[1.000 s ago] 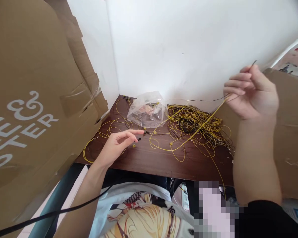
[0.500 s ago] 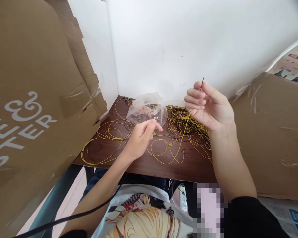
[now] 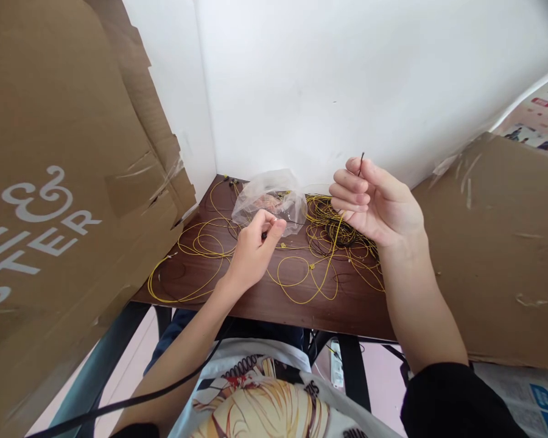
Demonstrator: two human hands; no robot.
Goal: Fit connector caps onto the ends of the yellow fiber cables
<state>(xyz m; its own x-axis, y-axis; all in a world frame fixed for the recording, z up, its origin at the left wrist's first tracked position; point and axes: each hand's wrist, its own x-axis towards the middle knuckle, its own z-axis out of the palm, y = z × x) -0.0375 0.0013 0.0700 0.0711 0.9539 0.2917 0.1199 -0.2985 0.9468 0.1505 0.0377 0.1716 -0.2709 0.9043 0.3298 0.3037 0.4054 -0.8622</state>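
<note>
My right hand (image 3: 379, 201) is raised above the table, thumb and forefinger pinched on a thin black wire (image 3: 361, 159) whose short end sticks up past the fingertips. The other fingers are curled, and a yellow wire (image 3: 333, 255) hangs from below them to the table. Lower and to the left, my left hand (image 3: 256, 249) has its thumb and forefinger closed together. A small dark piece (image 3: 264, 235) shows inside its grip; its kind is too small to make out. Just behind that hand lies a clear plastic bag (image 3: 260, 185) with copper-coloured bits inside.
A tangled heap of yellow and black wires (image 3: 342, 228) lies at the table's back right. More loops of yellow wire (image 3: 196, 243) spread over the left of the brown table (image 3: 274, 313). Cardboard (image 3: 73, 140) stands on the left, another cardboard piece (image 3: 497, 255) on the right, white panels behind.
My left hand's forefinger has curled in to meet the thumb, and the dark piece has come into sight. My right hand has shifted slightly left and down with the black wire.
</note>
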